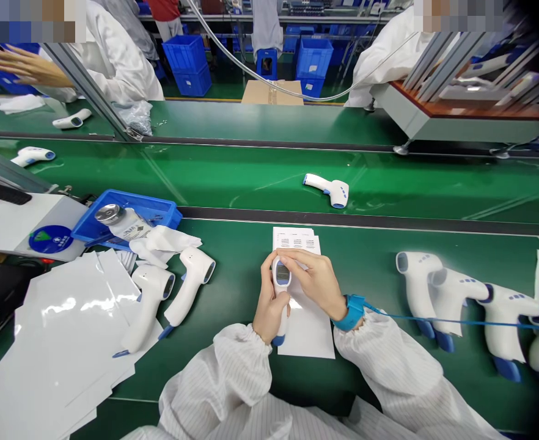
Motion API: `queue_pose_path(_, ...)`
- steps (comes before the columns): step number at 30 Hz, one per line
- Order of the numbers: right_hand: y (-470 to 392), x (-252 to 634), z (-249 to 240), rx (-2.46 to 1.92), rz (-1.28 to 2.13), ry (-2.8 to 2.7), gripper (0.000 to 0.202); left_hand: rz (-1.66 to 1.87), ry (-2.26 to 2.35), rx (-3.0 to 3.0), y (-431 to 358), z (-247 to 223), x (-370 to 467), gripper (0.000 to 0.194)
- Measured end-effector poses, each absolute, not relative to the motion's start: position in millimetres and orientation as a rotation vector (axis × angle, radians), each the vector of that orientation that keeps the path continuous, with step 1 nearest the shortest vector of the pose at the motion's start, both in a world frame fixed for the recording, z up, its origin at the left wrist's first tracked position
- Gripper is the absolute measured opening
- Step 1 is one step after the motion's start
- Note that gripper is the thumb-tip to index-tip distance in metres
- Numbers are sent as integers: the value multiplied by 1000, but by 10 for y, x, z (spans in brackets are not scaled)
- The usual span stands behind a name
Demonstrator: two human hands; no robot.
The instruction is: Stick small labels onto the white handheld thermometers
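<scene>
A white and blue handheld infrared thermometer stands between my hands, its grey screen facing me. My left hand is wrapped round its handle, thumb across the front. My right hand reaches over from the right, with its fingers at the top of the thermometer beside the screen; whether they grip it or only touch it I cannot tell. A blue wrist strap with a cord circles my right wrist. Under both hands lies a sheet of white labels, with printed labels at its far end.
Two thermometers lie left on white sheets, near a blue tray holding a bottle. Several thermometers lie right. Another thermometer rests on the green conveyor belt. Co-workers in white are across.
</scene>
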State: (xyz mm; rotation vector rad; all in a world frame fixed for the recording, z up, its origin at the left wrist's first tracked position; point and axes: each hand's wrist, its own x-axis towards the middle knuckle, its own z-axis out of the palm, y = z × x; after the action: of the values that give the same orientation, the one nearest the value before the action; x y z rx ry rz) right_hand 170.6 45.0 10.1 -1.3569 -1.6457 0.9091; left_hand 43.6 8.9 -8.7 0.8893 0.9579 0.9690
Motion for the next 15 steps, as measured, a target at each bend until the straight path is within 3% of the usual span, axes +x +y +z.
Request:
queue_pose_path(3, 434, 1685, 89, -1359, 1076, -1575, 18, 954, 966, 899, 93, -49, 438, 78)
queue_pose_path(8, 309, 1653, 109, -1331, 1480, -1428, 65, 1042, 911, 915, 106, -55, 418, 88)
queue_pose_path(11, 343, 1668, 215, -1251, 1652, -1573, 43, 1152, 684, 909, 144, -67, 395, 95)
queue_pose_path(13, 516, 1680, 295, -1350, 1508, -1847, 19, 1169, 660, 944, 171, -61, 374, 96)
queue_pose_path(15, 827, 1673, 353, -1559, 1212, -1995, 13, 1174, 816, 1032, 187, -49, 350, 93)
